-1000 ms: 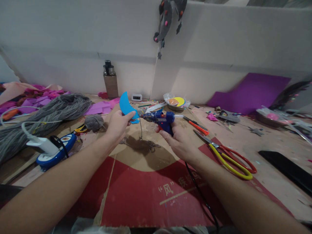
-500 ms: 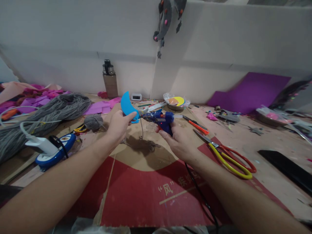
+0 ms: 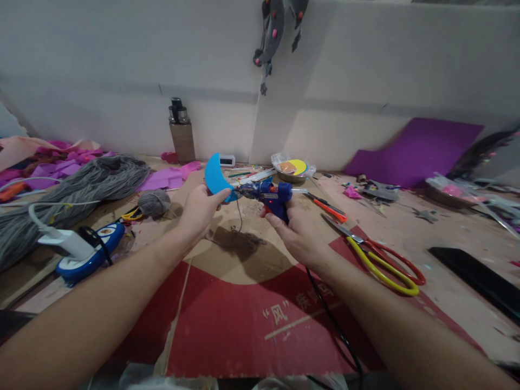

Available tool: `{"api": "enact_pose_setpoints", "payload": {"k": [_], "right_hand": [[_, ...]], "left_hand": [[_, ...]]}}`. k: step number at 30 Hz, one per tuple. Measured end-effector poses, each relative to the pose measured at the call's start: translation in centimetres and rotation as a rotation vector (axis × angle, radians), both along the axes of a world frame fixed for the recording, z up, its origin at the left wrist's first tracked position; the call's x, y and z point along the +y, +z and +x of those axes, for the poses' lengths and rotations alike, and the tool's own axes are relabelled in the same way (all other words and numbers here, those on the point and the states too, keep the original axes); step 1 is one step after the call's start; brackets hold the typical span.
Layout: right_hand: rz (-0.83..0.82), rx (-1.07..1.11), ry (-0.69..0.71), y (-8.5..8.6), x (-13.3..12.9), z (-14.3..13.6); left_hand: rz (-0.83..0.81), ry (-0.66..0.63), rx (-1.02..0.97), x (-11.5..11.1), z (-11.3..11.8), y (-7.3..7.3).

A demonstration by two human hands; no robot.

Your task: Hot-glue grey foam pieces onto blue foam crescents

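The left fingers pinch the blue crescent at the nozzle of the glue gun; the right fingers wrap its handle. Either grip slipping could burn the left fingers on the nozzle.

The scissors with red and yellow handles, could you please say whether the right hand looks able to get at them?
Probably not at once: the right hand grips the blue glue gun. Otherwise the way seems free, as the scissors lie uncovered to that hand's right.
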State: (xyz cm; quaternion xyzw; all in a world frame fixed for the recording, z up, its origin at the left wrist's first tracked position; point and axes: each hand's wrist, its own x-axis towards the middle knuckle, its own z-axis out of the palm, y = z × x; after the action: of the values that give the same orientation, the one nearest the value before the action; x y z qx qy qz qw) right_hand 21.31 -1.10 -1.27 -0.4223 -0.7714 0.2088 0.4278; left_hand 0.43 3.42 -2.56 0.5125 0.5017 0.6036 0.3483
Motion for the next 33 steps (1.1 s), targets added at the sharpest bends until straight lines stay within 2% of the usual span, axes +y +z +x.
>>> {"api": "enact_pose_setpoints", "payload": {"k": [6, 15, 24, 33], "right_hand": [[-0.003, 0.005, -0.004, 0.0, 0.0, 0.0], [-0.006, -0.052, -0.011, -0.2, -0.1, -0.1], [-0.015, -0.062, -0.013, 0.0, -0.3, -0.1], [0.007, -0.019, -0.011, 0.1, -0.2, -0.1]], "left_hand": [[-0.001, -0.009, -0.004, 0.2, 0.0, -0.2], [0.001, -0.004, -0.065, 0.3, -0.5, 0.6], [0.014, -0.018, -0.114, 0.3, -0.6, 0.9], [0.001, -0.007, -0.053, 0.0, -0.1, 0.6]]}}
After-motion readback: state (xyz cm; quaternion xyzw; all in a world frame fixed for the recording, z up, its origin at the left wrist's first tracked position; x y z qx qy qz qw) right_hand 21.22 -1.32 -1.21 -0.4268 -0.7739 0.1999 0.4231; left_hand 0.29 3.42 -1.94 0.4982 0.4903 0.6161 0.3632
